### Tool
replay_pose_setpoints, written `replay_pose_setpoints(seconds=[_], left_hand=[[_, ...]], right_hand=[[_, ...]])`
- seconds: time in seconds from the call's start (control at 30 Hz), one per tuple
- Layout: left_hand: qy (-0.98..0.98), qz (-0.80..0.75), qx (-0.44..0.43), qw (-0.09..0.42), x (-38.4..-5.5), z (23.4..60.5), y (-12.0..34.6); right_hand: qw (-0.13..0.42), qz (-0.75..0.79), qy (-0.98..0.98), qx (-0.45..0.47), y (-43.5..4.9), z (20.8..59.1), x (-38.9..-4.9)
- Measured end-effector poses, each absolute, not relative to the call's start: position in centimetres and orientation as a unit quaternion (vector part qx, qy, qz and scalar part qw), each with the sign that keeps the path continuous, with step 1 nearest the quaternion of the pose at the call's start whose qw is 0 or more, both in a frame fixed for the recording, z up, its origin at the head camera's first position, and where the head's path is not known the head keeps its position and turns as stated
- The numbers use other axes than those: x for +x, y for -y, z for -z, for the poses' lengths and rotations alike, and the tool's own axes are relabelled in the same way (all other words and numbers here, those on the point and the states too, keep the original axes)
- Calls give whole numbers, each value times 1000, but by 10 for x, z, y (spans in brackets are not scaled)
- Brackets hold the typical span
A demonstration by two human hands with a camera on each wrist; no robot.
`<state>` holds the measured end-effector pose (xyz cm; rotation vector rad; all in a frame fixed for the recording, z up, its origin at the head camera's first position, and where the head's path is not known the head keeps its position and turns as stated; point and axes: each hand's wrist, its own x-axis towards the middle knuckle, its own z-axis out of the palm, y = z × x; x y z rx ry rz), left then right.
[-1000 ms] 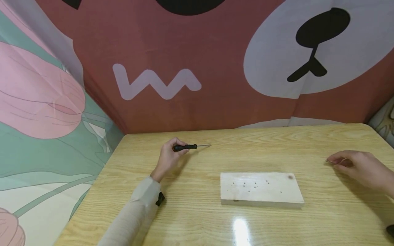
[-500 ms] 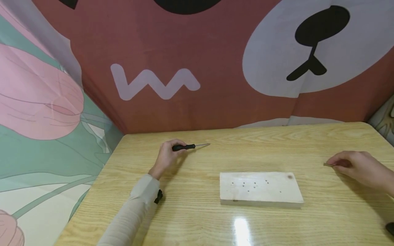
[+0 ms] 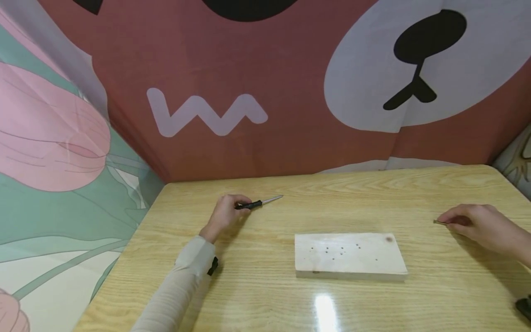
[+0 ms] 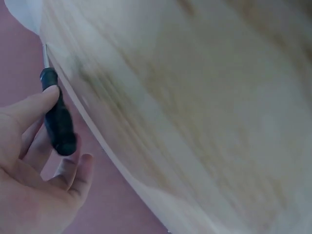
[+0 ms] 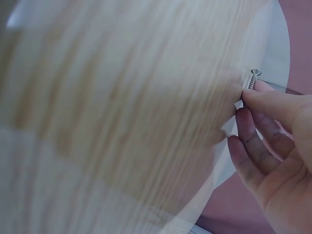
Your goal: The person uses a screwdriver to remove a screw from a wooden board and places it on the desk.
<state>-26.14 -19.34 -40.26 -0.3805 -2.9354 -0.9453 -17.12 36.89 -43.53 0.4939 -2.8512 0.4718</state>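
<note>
My left hand [image 3: 226, 213] holds a screwdriver [image 3: 250, 204] by its black handle, over the far left part of the table. Its metal shaft points right and slightly away from me. In the left wrist view the thumb lies along the handle of the screwdriver [image 4: 59, 117], while the lower fingers curl loosely below it. At the right, my right hand [image 3: 483, 226] pinches a small metal screw [image 5: 253, 80] between thumb and fingertips. The screw's head sticks out past the fingers, and its lower end is hidden by them. Between the hands lies a pale wooden board [image 3: 352, 267] with several small holes.
The wood-grain table [image 3: 257, 295] runs back to a red cloth [image 3: 290, 143] printed with a cartoon face. Another cloth [image 3: 50, 216] with pink flowers hangs along the left side. A patterned item [image 3: 516, 157] shows at the far right edge.
The screwdriver has tilted in the left hand, so its tip points more away from me and its handle sits lower. The screw now sticks out farther from the right fingertips. The board has stayed put.
</note>
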Motion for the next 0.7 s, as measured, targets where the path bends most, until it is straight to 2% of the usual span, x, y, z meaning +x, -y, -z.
replay_pose_setpoints(seconds=[0.37,0.7], left_hand=[[947,287,-143,-31,-259,405,194],[950,278,-141,-32,-256,401,190]], right_hand=[[96,-159,969,164,-368,436,-171],[87,-166,969,158,-366,430,-172]])
